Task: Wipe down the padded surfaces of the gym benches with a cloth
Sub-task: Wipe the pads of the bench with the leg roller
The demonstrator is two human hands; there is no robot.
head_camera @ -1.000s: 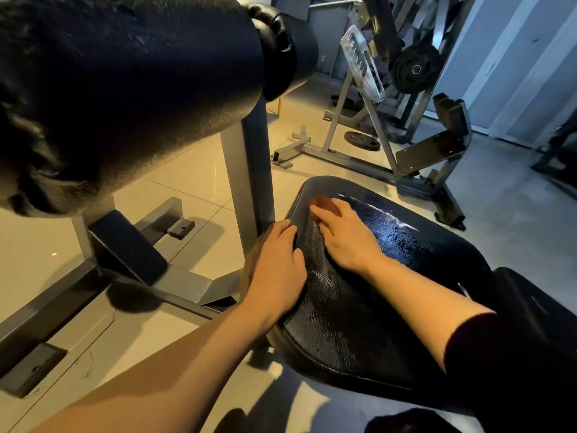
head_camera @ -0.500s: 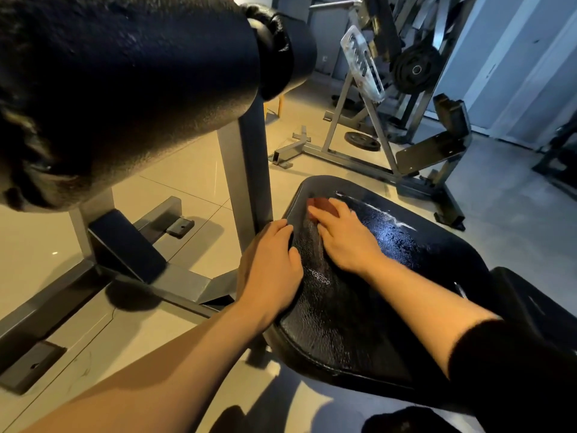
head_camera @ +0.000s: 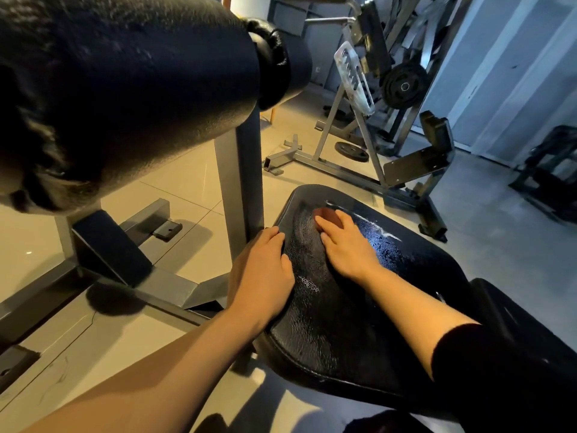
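Note:
A black padded seat (head_camera: 406, 276) fills the lower middle of the head view, its surface shiny with wet streaks. A dark textured cloth (head_camera: 304, 245) lies on the pad's left part, between my hands. My right hand (head_camera: 346, 245) presses flat on the cloth and pad, fingers straight and pointing toward the far edge. My left hand (head_camera: 262, 276) rests over the pad's left edge beside the cloth, fingers relaxed. A second black pad (head_camera: 515, 317) adjoins the seat at the right.
A thick black foam roller (head_camera: 125, 73) hangs overhead at the left on a grey steel post (head_camera: 240, 182) close to my left hand. Grey frame rails (head_camera: 140, 285) cross the tiled floor. Beyond stand another machine (head_camera: 359, 135), a mounted weight plate (head_camera: 404, 85) and a floor plate (head_camera: 351, 151).
Both hands stay almost where they were on the pad and cloth. Only the view has shifted slightly.

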